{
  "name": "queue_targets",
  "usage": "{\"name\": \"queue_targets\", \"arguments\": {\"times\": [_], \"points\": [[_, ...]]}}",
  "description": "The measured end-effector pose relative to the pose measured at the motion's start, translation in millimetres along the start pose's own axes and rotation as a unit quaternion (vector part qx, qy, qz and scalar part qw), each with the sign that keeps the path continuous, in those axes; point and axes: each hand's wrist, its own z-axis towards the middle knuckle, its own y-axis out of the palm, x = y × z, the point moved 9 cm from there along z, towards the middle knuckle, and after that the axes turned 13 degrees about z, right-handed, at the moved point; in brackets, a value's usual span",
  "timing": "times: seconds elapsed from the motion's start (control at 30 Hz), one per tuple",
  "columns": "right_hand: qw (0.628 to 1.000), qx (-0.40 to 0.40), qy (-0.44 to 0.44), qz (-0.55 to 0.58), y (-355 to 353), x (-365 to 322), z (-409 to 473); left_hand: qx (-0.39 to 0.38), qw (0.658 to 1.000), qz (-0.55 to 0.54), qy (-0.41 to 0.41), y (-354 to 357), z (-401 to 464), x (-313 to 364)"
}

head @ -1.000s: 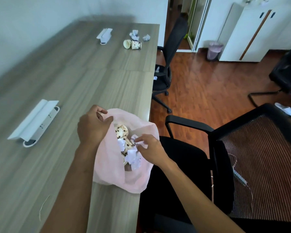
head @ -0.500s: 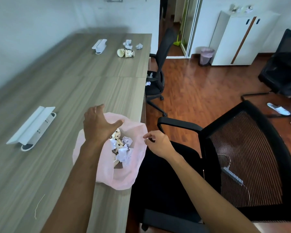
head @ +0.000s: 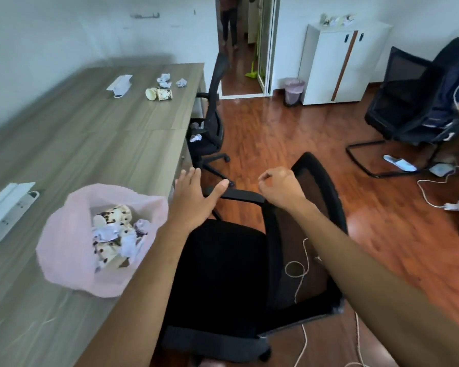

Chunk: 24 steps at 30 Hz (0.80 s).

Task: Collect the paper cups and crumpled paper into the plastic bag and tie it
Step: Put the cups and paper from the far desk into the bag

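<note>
— So where did the plastic bag (head: 72, 250) sit?

— On the near edge of the table (head: 72, 144), a thin, translucent pink sack slumped wide open. Inside lay spotted paper cups (head: 115, 217) and wads of crumpled paper (head: 129, 243), white and creased.

— And the hands?

— Neither touched it. The left hand (head: 194, 197) hovered past the table's edge with fingers straight and spread, gripping nothing. The right hand (head: 280, 188) was loosely curled above the armrest of a black office chair (head: 223, 268), and nothing could be seen in it.

— Was more rubbish out?

— Yes, at the far end of the table: two more cups (head: 159, 94) on their sides, touching, with paper balls (head: 170, 80) just behind them.

— What of the surface and room?

— The tabletop was grey, streaked wood grain, carrying two white flip-up socket boxes (head: 8, 210). The floor (head: 289, 133) was glossy reddish wood. A white cabinet (head: 337, 62) stood by the far wall, a small bin (head: 293, 91) beside it.
</note>
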Motion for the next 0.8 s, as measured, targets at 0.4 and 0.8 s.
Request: {"name": "queue_targets", "arguments": {"times": [0.4, 0.8], "points": [[0.990, 0.086, 0.109, 0.019, -129.6, 129.4, -20.3, -0.198, 0.976, 0.043, 0.083, 123.7, -52.0, 156.8], [0.989, -0.015, 0.125, 0.077, -96.3, 158.5, -19.6, -0.421, 0.900, -0.024, 0.107, 215.9, -104.3, 187.9]]}}
